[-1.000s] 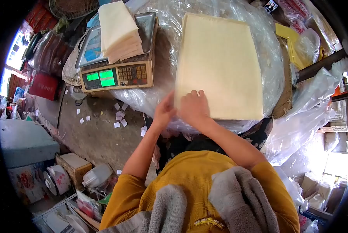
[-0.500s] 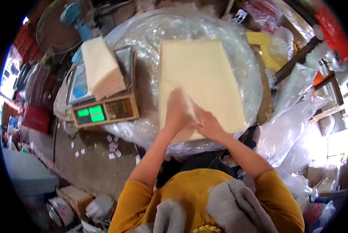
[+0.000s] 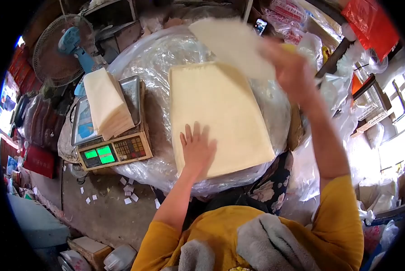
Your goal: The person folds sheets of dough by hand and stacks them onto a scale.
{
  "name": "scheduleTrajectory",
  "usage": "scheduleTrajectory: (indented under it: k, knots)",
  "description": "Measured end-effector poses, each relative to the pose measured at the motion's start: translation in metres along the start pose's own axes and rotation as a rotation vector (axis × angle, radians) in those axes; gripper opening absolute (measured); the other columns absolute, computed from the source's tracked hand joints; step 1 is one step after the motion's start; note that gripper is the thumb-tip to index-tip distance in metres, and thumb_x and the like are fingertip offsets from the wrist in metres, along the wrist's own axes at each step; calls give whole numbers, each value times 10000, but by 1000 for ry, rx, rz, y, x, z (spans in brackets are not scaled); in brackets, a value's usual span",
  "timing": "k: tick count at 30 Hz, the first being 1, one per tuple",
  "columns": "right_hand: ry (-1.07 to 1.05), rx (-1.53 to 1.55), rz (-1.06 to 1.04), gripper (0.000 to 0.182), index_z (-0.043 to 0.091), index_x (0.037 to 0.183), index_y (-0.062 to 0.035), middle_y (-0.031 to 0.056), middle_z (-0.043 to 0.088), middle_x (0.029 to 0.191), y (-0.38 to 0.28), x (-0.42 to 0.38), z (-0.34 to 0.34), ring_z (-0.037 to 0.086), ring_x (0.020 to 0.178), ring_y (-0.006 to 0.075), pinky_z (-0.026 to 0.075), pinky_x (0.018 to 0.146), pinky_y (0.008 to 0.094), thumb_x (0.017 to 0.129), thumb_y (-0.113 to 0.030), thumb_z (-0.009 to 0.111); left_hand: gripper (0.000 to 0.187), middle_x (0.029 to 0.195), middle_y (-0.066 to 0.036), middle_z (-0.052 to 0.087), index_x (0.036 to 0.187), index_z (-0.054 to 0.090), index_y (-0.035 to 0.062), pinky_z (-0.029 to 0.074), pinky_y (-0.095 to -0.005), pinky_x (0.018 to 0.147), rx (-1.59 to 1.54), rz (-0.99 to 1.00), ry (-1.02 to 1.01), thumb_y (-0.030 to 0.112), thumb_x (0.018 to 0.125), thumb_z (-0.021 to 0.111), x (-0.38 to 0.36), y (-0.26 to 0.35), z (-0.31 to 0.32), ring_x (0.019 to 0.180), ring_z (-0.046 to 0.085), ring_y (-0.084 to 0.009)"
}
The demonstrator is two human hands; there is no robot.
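Observation:
My left hand [image 3: 197, 151] lies flat, fingers spread, on the lower part of a stack of large cream-coloured sheets [image 3: 216, 108]. Up at the right, my right hand [image 3: 292, 70] grips the end of a pale thin sheet [image 3: 234, 43], which is lifted over the far right corner of the stack. Motion blurs both that hand and its sheet. Clear plastic wrapping [image 3: 143, 56] spreads under and around the stack. To the left, a bundle of folded cream sheets [image 3: 107, 101] rests on the tray of a digital scale [image 3: 114, 151] with lit green displays.
A blue fan [image 3: 71, 43] stands at the back left. Small white paper scraps [image 3: 128, 192] litter the floor below the scale. Loose plastic sheeting [image 3: 317, 149] hangs on the right, with a red bag [image 3: 369, 27] above. A phone-like screen [image 3: 259, 26] faces me at the back.
My hands have parted. The right one has swung up and to the right with a sheet, while the left has opened flat onto the stack. The whole view has shifted slightly.

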State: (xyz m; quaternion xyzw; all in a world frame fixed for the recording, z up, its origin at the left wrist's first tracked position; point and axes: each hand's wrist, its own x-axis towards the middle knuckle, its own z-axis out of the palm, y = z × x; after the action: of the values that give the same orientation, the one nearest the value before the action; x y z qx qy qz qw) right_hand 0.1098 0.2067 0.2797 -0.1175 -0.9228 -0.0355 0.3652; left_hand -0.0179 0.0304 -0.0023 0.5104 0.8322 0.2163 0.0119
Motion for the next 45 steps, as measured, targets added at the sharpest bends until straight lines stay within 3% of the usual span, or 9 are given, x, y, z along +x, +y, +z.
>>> scheduleTrajectory:
  k: [6, 14, 22, 28, 31, 34, 37, 40, 45]
  knots:
    - [-244, 137, -159, 333, 585, 1097, -25, 131, 626, 1101, -85, -145, 67, 632, 928, 234, 524, 766, 340, 767, -63, 557, 716, 1408, -174, 394, 1386, 324, 71, 143, -471, 1146, -593, 221, 500, 289, 793, 661, -14, 9, -45, 1342, 311, -332]
    - [-645, -113, 82, 588, 521, 1257, -87, 67, 552, 1274, -22, -256, 87, 450, 1273, 246, 213, 1113, 528, 679, -33, 618, 251, 1033, -38, 686, 987, 673, 134, 237, -468, 1103, -362, 363, 255, -4, 796, 588, -33, -52, -34, 1093, 609, -230]
    - [-509, 108, 72, 227, 650, 957, -84, 64, 678, 921, 14, -204, -3, 655, 957, 192, 415, 982, 440, 739, -36, 694, 249, 946, -64, 683, 995, 650, 65, 401, -422, 992, -595, 256, 96, -16, 773, 571, -40, -63, -73, 937, 656, -202]
    - [-461, 865, 742, 300, 647, 1054, -9, 50, 689, 958, 38, -207, 20, 622, 891, 100, 503, 797, 264, 786, -101, 745, 278, 837, -60, 618, 1017, 629, -1, 475, -294, 833, -1044, -221, 18, -85, 796, 482, -41, -62, -78, 874, 612, -156]
    - [-362, 766, 959, 321, 607, 1089, 17, 50, 677, 950, 37, -177, 62, 603, 829, 91, 492, 735, 264, 812, -108, 708, 291, 943, -109, 621, 1098, 599, 6, 473, -318, 851, -967, -428, 59, -62, 839, 484, -4, -57, -86, 949, 609, -202]
    - [-200, 698, 956, 360, 598, 1077, 16, 112, 670, 946, 73, -185, 149, 622, 862, 179, 492, 774, 310, 796, -179, 710, 357, 1135, -150, 576, 1205, 545, 46, 450, -388, 907, -554, -129, 531, 64, 852, 594, 23, -48, -68, 1080, 554, -278]
    - [-260, 355, 928, 402, 581, 1074, 20, 183, 661, 950, 74, -170, 172, 633, 912, 298, 492, 820, 379, 774, -216, 707, 548, 1303, -169, 482, 1308, 469, 85, 368, -500, 997, 33, 244, 261, 250, 829, 677, 27, -42, -55, 1216, 452, -350]
    - [-398, 220, 925, 475, 544, 1157, 5, 210, 633, 1058, 71, -159, 171, 596, 1004, 360, 480, 857, 421, 786, -251, 696, 600, 1470, -141, 346, 1396, 392, 120, 217, -532, 1109, 153, 105, -230, 399, 901, 584, 15, -28, -44, 1381, 268, -343]
    - [-336, -23, 602, 523, 460, 1317, -42, 207, 464, 1339, 36, -160, 156, 433, 1243, 365, 389, 991, 464, 877, -281, 608, 654, 1484, -163, 313, 1399, 387, 118, 162, -571, 1110, 111, 178, -78, 481, 883, 558, 7, -45, -16, 1393, 240, -357]
